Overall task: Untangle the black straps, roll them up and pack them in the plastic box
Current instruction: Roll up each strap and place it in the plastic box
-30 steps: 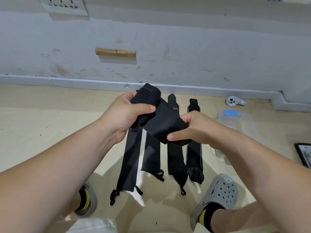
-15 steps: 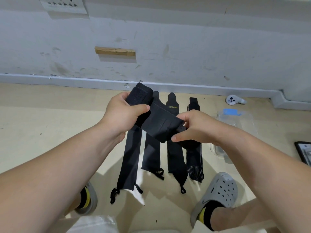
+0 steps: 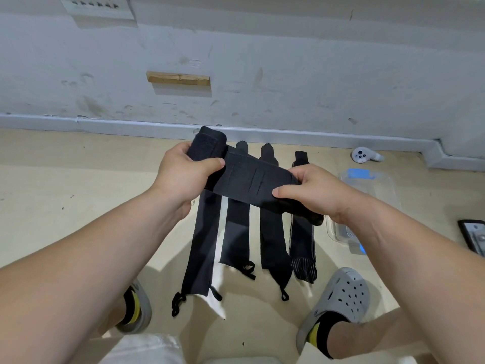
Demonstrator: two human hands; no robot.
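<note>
A scuffed grey wall [image 3: 288, 61] rose behind a pale floor [image 3: 65, 193], seen from above by a person standing in grey clogs [image 3: 338, 298]. Four black straps [image 3: 271, 240] lay flat side by side on the floor between the feet, their narrow ends toward the wall and their loops toward the person. A clear plastic box [image 3: 380, 185] with a blue label sat on the floor just right of the straps, partly hidden by the right arm.

A fifth strap [image 3: 252, 185] was held taut above the others. The left hand [image 3: 181, 177] gripped its rolled end, fingers [image 3: 179, 149] curled behind the roll and the thumb pressed across the front. The right hand [image 3: 317, 193] pinched the loose end, with the thumb on the near face and the fingers [image 3: 299, 170] wrapped over the far edge. The tail hung below that hand.

A wooden block [image 3: 178, 78] was fixed to the wall. A dark device [image 3: 473, 235] lay at the floor's right edge, and a white controller [image 3: 363, 155] rested near the skirting.
</note>
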